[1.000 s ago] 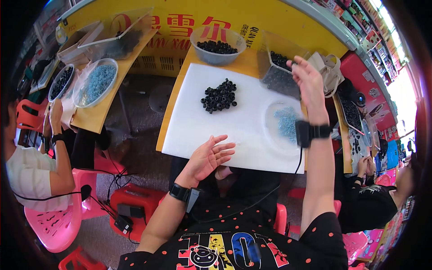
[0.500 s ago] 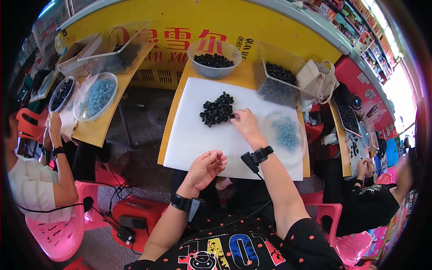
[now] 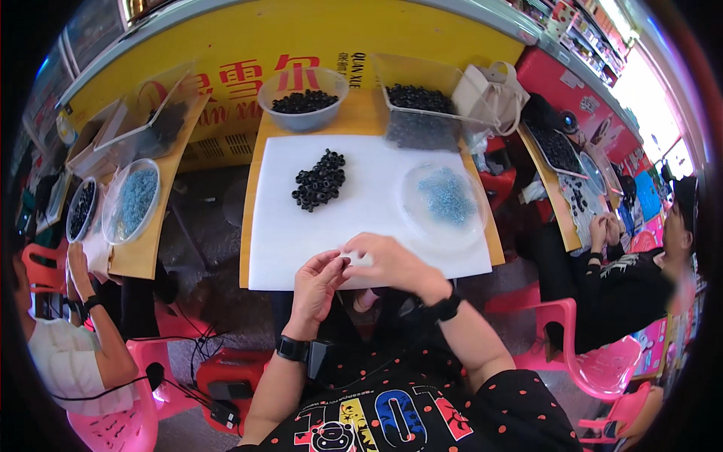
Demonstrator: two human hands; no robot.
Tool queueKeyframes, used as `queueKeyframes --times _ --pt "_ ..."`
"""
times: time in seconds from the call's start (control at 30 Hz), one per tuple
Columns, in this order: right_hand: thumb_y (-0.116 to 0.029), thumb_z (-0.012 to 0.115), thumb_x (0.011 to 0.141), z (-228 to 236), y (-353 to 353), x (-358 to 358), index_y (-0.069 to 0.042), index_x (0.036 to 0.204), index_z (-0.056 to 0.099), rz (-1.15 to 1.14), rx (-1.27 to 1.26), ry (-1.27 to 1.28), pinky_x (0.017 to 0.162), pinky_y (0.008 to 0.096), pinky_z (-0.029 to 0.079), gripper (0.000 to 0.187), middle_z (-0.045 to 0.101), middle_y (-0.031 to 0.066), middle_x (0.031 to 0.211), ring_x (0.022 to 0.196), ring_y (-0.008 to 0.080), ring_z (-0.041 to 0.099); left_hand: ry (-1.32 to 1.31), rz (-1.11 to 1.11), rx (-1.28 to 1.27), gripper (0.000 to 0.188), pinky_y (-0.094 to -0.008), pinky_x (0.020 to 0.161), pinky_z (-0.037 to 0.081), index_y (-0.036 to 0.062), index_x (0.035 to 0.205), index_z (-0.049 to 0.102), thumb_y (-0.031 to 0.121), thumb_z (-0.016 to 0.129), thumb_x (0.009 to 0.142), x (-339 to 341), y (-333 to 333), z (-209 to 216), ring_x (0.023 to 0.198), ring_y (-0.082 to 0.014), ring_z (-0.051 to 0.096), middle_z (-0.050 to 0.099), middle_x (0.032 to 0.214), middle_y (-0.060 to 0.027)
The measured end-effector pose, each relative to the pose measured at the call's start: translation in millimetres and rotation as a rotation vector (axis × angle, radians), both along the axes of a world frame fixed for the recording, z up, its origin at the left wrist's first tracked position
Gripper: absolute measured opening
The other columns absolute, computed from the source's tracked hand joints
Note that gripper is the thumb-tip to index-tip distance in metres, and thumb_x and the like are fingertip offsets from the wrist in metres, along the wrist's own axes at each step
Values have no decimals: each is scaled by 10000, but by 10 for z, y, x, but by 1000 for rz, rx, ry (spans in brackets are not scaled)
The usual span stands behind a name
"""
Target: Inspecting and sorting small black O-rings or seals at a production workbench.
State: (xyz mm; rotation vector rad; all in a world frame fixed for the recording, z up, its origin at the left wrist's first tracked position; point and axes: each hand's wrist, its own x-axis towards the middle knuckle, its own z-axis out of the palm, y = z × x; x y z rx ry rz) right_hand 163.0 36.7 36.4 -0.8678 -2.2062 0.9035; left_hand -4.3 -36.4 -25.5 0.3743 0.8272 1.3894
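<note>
Over the near edge of a white foam sheet, my two hands meet at the fingertips. My left hand pinches a small dark piece that looks like one of the black pieces from the pile. From the right, my right hand reaches over with curled fingers, its tips at the same piece and partly hiding it. Farther up the sheet lies a pile of small black hollow cylindrical pieces. Right of it, a round clear plastic tray holds many small translucent blue pieces.
Behind the sheet stand a translucent bowl and a clear rectangular bin, both holding black pieces. A beige bag is beside the bin. People sit at tables on both sides, near pink chairs. A red case with cables lies lower left.
My right hand has left the black pile and come back to my left hand, where their fingertips now meet. The view has shifted, so the table appears farther left.
</note>
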Motion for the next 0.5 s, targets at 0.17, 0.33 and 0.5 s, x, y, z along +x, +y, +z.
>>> queueKeyframes --times 0.17,0.33,0.5 --pt "-119 640 895 -154 835 833 -10 1062 718 -424 144 -182 806 375 514 214 673 177 935 919 325 643 22 -68 18 227 -271 770 571 1 1193 631 111 610 995 -57 31 -54 897 -160 686 700 1098 -133" --pt "-106 618 879 -639 1171 1018 -24 935 722 -304 320 -407 781 469 513 144 655 182 890 866 400 636 -13 -43 33 248 -269 831 581 -23 1216 615 74 603 988 -48 54 -29 925 -173 683 679 1141 -149" --pt "-105 656 837 -425 973 914 -17 896 721 -378 209 -219 769 415 531 125 675 190 881 832 356 662 -85 -9 23 250 -281 889 584 -42 1203 622 15 614 960 -107 22 -25 959 -196 688 675 1112 -137"
